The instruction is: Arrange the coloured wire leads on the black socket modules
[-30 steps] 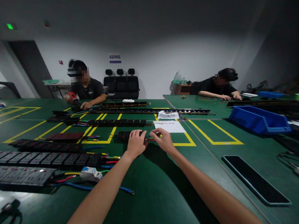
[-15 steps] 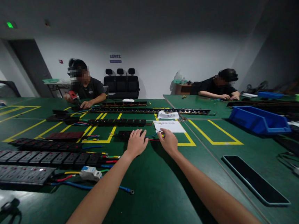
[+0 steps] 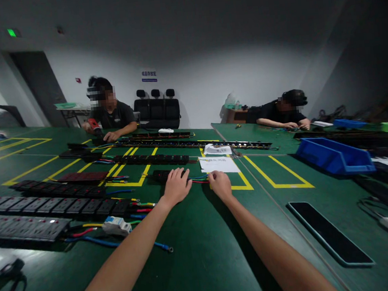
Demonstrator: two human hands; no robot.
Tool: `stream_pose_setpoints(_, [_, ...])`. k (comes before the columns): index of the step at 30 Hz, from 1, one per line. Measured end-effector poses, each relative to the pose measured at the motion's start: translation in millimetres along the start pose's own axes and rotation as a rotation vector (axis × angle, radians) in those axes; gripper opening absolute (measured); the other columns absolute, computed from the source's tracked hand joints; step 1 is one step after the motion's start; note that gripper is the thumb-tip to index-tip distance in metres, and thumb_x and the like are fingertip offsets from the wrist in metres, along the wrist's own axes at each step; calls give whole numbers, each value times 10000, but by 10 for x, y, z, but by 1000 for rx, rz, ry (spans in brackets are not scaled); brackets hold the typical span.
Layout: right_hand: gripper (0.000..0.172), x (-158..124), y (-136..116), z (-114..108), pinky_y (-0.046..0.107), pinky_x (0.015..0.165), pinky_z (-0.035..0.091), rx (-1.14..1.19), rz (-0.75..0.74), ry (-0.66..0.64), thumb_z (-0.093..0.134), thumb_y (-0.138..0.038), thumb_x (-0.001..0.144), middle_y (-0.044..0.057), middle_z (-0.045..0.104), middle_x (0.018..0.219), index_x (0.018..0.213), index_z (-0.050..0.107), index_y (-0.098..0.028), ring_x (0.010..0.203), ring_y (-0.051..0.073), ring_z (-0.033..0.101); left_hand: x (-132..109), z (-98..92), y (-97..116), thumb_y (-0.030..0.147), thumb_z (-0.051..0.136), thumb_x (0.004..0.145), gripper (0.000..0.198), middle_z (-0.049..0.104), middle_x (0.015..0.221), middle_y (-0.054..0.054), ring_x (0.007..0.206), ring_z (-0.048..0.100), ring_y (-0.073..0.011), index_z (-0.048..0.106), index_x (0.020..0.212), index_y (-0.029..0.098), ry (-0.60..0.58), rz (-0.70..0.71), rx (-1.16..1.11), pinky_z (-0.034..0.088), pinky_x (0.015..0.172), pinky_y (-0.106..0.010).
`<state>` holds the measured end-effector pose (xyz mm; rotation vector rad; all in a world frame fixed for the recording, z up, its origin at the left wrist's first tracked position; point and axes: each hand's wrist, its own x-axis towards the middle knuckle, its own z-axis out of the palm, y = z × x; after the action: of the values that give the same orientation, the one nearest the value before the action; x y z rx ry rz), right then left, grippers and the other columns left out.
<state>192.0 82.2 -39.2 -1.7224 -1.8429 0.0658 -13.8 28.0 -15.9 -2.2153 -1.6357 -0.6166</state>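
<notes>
A black socket strip (image 3: 159, 176) is laid flat just left of the frame's centre, its right part covered from view. To its right, blue, green and red wires (image 3: 199, 180) are stretched nearly straight, their right ends hidden.

Wires (image 3: 200, 180) between left hand (image 3: 177, 186) and right hand (image 3: 220, 185) over the bench (image 3: 190, 259)
From the right: paper (image 3: 221, 165) at twelve o'clock, bin (image 3: 334, 158) at three, phone (image 3: 330, 233) at four; from the left: breaker (image 3: 117, 225) at eight, power strips (image 3: 50, 206) at nine.
</notes>
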Motion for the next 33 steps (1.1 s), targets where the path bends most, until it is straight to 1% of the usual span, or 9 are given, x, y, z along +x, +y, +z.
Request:
stream_pose_setpoints(3, [372, 15, 16, 28, 286, 635, 298, 52, 19, 15, 443, -403, 983, 99, 696, 866, 873, 713, -172, 767, 202, 578, 0, 1, -4, 406, 423, 1008, 486, 573, 1413, -142, 1346, 481, -286, 541, 1416, 171, 7, 3, -3, 327, 1173, -478])
stream_pose_setpoints(9, [407, 36, 33, 28, 291, 608, 265, 136, 59, -8, 385, -397, 1001, 90, 700, 857, 830, 691, -189, 754, 201, 570, 3, -16, 2, 402, 412, 1012, 485, 574, 1413, -135, 1341, 482, -283, 538, 1419, 168, -1, 7, -2, 334, 1169, -481])
stream_pose_setpoints(22, [405, 30, 29, 23, 286, 606, 256, 149, 45, -5, 388, -392, 1000, 86, 694, 841, 773, 660, -195, 757, 196, 562, -1, -7, -5, 385, 403, 1014, 472, 581, 1401, -135, 1334, 488, -278, 537, 1414, 175, 8, 8, -17, 344, 1161, -492])
stream_pose_setpoints(29, [379, 35, 43, 52, 278, 642, 291, 154, 49, 26, 403, -393, 987, 92, 680, 876, 868, 701, -192, 809, 205, 568, 7, 13, -17, 300, 363, 1021, 435, 588, 1375, -135, 1310, 493, -265, 554, 1391, 170, 35, 8, -18, 346, 1142, -481])
stream_pose_setpoints(33, [358, 41, 71, 46, 275, 672, 325, 221, 56, 64, 434, -403, 958, 94, 687, 905, 917, 722, -194, 835, 211, 582, 4, -27, -5, 291, 451, 981, 433, 598, 1299, -146, 1237, 510, -280, 556, 1374, 143, 81, 17, 1, 360, 1107, -471])
